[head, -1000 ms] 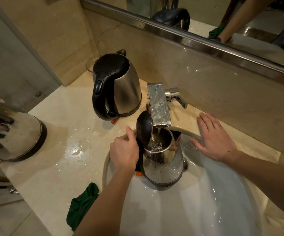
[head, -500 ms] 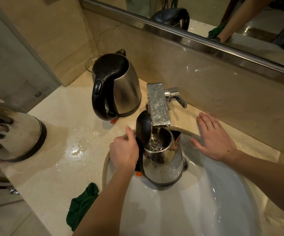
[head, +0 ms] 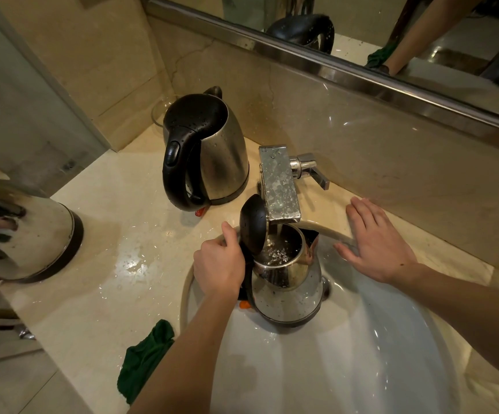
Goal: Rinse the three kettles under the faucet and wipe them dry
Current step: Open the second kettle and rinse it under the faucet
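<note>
A steel kettle (head: 287,300) with its black lid flipped open stands in the white sink (head: 362,354), right under the square chrome faucet (head: 279,186). Water runs from the faucet into its mouth. My left hand (head: 220,264) grips this kettle's black handle. Flat on the sink rim and counter to the right rests my right hand (head: 377,243), fingers straight. A second steel kettle (head: 209,153), wet, lid down, stands on the counter behind. The third kettle (head: 24,231) stands at the far left edge.
A green cloth (head: 143,363) lies on the counter's front edge, left of the sink. The faucet lever (head: 311,168) sticks out to the right near the marble backsplash. A mirror runs above. The beige counter (head: 116,264) is wet between the kettles.
</note>
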